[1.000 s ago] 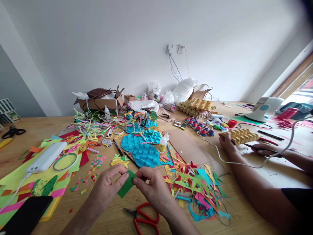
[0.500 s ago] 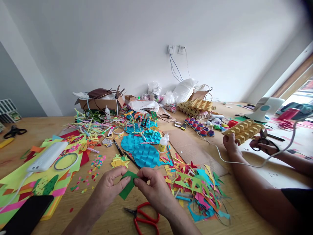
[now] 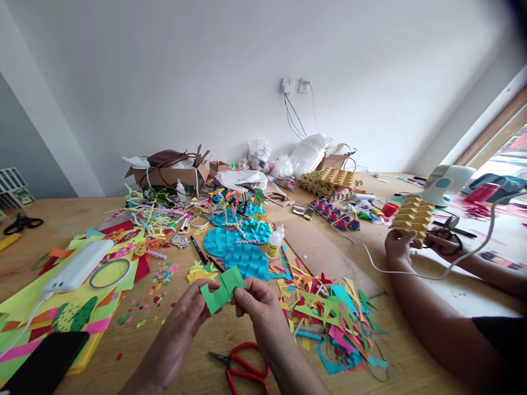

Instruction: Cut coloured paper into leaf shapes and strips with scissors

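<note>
A small piece of green paper (image 3: 223, 291), creased across its middle and with a curved notch at its left end, is held above the table. My left hand (image 3: 186, 314) grips its left end, with some fingers hidden behind the sheet. Thumb and fingers of my right hand (image 3: 263, 308) pinch the right end. Below my hands, red-handled scissors (image 3: 249, 371) lie on the wooden table with blades pointing left. Just beyond the paper are blue egg-carton discs (image 3: 246, 261), a glue bottle (image 3: 274, 244) and yellow fish cutouts (image 3: 201, 271).
Colourful paper scraps (image 3: 329, 312) pile up at right. Coloured sheets at left carry a white power bank (image 3: 78, 266), a tape roll (image 3: 110, 273) and a phone (image 3: 47, 362). At far right, a co-worker's hands hold a yellow egg tray (image 3: 413, 216) and scissors (image 3: 448, 236); a white cable (image 3: 411, 274) crosses there.
The green paper has been unfolded and turned, now showing a lighter face, a crease and a notch. The co-worker's egg tray has tilted more upright, and their scissors have come away from it.
</note>
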`<state>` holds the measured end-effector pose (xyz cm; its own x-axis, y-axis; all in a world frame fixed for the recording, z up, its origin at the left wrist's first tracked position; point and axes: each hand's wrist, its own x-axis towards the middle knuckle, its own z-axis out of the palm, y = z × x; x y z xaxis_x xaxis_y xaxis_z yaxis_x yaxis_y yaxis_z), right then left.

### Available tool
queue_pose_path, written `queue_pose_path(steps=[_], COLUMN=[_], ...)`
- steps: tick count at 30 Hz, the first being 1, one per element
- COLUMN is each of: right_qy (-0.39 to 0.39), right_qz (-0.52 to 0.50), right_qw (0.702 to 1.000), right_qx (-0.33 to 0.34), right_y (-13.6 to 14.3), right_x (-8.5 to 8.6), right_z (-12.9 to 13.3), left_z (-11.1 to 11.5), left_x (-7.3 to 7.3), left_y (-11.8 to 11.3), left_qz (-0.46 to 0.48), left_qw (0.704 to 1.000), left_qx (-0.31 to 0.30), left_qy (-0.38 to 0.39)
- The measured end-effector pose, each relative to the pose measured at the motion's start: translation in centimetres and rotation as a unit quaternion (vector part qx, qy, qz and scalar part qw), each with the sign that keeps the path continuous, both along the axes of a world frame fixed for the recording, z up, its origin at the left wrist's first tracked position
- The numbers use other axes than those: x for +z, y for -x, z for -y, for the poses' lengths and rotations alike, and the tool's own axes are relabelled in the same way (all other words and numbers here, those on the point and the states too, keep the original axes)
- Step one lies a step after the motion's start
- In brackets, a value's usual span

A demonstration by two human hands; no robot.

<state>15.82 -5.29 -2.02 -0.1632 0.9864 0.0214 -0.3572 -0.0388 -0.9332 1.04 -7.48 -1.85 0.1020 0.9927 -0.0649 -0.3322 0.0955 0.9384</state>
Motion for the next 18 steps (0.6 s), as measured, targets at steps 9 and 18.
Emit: queue_pose_path(steps=[9, 18], right_qy=[0.002, -0.017], right_qz=[0.001, 0.086], right_qw=[1.000, 0.996], right_qx=[0.009, 0.007], right_y=[1.7, 1.0], right_x=[-0.9, -0.3], right_z=[0.3, 0.2], left_z=[-0.6, -0.7], left_x=[-0.7, -0.9], left_y=[-1.8, -1.4], left_qz=[-0.045, -0.102], left_qw=[0.996, 0.990], left_qx=[0.072, 0.090], left_qy=[-0.016, -0.037])
